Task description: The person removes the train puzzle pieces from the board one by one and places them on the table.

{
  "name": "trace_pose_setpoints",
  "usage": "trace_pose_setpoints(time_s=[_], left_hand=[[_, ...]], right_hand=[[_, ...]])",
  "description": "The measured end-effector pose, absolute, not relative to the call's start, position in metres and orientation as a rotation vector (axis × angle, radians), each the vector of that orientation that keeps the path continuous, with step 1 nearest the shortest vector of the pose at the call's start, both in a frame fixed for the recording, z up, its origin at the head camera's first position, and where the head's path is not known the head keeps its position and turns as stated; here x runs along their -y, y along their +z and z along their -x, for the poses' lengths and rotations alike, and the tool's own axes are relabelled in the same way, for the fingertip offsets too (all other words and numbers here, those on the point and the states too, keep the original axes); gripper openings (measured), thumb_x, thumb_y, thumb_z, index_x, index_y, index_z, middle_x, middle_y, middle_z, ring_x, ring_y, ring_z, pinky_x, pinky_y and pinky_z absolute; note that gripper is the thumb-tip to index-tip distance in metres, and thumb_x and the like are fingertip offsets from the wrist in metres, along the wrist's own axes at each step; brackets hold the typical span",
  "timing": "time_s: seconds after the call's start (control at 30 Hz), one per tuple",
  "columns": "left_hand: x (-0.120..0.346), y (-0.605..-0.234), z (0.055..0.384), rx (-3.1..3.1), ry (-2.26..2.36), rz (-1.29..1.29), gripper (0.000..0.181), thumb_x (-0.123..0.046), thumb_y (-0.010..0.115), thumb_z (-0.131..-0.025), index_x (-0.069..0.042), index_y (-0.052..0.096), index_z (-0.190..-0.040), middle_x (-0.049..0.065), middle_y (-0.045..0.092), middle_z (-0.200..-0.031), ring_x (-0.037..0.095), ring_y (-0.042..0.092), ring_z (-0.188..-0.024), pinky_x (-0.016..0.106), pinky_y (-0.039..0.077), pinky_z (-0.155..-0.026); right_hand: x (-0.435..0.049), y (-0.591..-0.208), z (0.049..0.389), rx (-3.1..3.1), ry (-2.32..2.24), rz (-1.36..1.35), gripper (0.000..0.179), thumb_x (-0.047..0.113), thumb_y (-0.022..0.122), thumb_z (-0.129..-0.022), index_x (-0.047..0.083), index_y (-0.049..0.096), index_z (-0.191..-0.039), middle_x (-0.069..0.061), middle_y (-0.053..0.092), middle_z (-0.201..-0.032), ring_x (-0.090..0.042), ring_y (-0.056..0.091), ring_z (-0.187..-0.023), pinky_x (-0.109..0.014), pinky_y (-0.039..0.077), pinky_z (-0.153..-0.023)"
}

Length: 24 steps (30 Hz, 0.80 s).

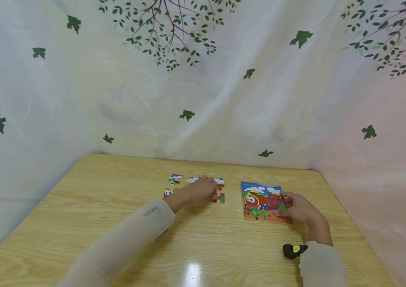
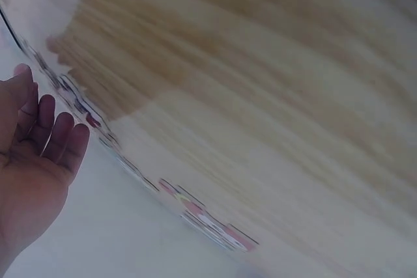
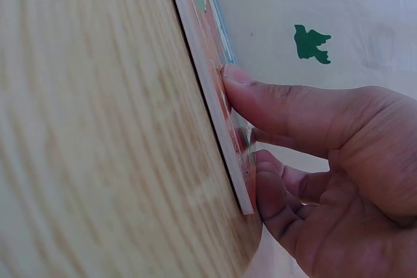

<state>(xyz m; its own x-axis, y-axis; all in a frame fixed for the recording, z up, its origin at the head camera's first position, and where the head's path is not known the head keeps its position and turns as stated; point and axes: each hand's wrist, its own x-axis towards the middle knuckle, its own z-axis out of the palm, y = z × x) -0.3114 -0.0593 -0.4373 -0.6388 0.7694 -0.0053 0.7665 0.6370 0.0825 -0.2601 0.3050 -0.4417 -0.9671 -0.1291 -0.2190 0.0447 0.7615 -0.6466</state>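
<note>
On the table's right side lies a square picture puzzle board [image 1: 260,201] with a red cartoon creature. My right hand [image 1: 298,207] grips its right edge, the thumb [image 3: 257,96] on the printed face and the other fingers bent at the side. Left of the board, my left hand [image 1: 203,191] reaches over loose puzzle pieces [image 1: 221,191] and covers part of them. In the left wrist view its fingers [image 2: 58,138] are loosely bent, with nothing between them and the thumb. Another puzzle piece [image 1: 175,178] lies farther left, and one with cartoon eyes [image 1: 168,192] shows beside the left wrist.
The wooden table [image 1: 91,207] reaches back to a pale curtain [image 1: 145,111] printed with leaves and green birds. A black wrist device [image 1: 294,251] sits at the right sleeve. Light glares off the table near its front.
</note>
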Motion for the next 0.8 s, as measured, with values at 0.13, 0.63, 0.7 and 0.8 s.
trace_pose_setpoints(time_s=[0.13, 0.63, 0.7, 0.8], left_hand=[[0.046, -0.436, 0.31, -2.807, 0.125, -1.332, 0.015, -0.026, 0.058, -0.107, -0.015, 0.065, -0.102, -0.003, 0.061, -0.101, 0.015, 0.054, -0.1, 0.032, 0.04, -0.098], [-0.011, -0.437, 0.307, -2.739, 0.205, -1.407, 0.018, -0.031, 0.058, -0.106, -0.015, 0.062, -0.111, -0.005, 0.058, -0.106, 0.011, 0.051, -0.1, 0.027, 0.04, -0.097], [-0.019, -0.437, 0.305, -2.737, 0.179, -1.421, 0.02, -0.033, 0.059, -0.106, -0.015, 0.063, -0.112, -0.005, 0.059, -0.107, 0.011, 0.052, -0.101, 0.027, 0.04, -0.097], [-0.03, -0.435, 0.303, -2.722, 0.17, -1.401, 0.025, -0.036, 0.06, -0.105, -0.014, 0.064, -0.115, -0.004, 0.06, -0.109, 0.013, 0.052, -0.101, 0.027, 0.039, -0.098]], right_hand=[[-0.306, -0.442, 0.26, -2.706, -0.993, 0.061, 0.085, 0.024, 0.083, -0.088, -0.009, 0.037, -0.152, -0.034, 0.05, -0.133, -0.045, 0.05, -0.118, -0.061, 0.045, -0.1], [-0.306, -0.444, 0.261, -2.702, -1.015, 0.069, 0.084, 0.023, 0.083, -0.088, -0.009, 0.037, -0.151, -0.033, 0.051, -0.133, -0.044, 0.05, -0.117, -0.061, 0.044, -0.101], [-0.306, -0.444, 0.261, -2.702, -1.016, 0.063, 0.084, 0.023, 0.083, -0.088, -0.009, 0.037, -0.152, -0.033, 0.051, -0.134, -0.044, 0.05, -0.118, -0.061, 0.044, -0.101], [-0.306, -0.443, 0.261, -2.701, -1.015, 0.053, 0.085, 0.023, 0.083, -0.088, -0.008, 0.037, -0.152, -0.033, 0.05, -0.134, -0.045, 0.049, -0.118, -0.061, 0.043, -0.101]])
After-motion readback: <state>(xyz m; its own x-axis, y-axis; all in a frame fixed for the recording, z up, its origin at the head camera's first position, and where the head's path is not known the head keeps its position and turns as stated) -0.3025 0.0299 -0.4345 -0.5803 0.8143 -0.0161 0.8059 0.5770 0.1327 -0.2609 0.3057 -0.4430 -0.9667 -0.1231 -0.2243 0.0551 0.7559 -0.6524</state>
